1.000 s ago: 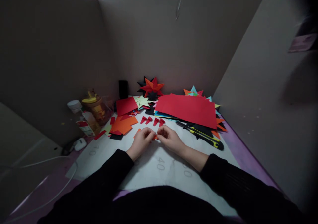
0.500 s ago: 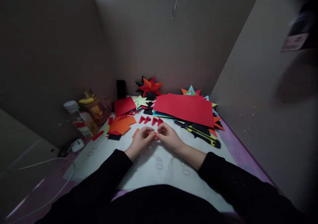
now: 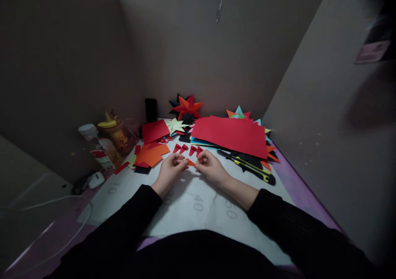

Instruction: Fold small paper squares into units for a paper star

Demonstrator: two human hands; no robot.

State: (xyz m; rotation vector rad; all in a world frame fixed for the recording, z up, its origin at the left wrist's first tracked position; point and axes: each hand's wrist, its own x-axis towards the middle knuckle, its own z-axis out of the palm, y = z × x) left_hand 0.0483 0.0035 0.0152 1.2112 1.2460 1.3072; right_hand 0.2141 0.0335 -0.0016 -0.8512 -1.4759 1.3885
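Observation:
My left hand (image 3: 169,171) and my right hand (image 3: 210,167) meet over a white sheet with printed numbers (image 3: 198,204). Both pinch a small orange paper piece (image 3: 190,162) between their fingertips. Just beyond the fingers lie several small folded red pieces (image 3: 188,149). A big red sheet (image 3: 230,135) tops a stack of coloured paper at the right. Orange squares (image 3: 151,154) lie to the left of my hands.
A black and yellow utility knife (image 3: 252,167) lies at the right by the stack. Folded paper stars (image 3: 187,106) stand at the back wall. Bottles and a jar (image 3: 108,140) crowd the left. Brown partition walls enclose the desk. A white cable (image 3: 46,213) runs at lower left.
My hands have shifted slightly away from me with the orange piece, and the fingers have worked it; the piece now shows more between them.

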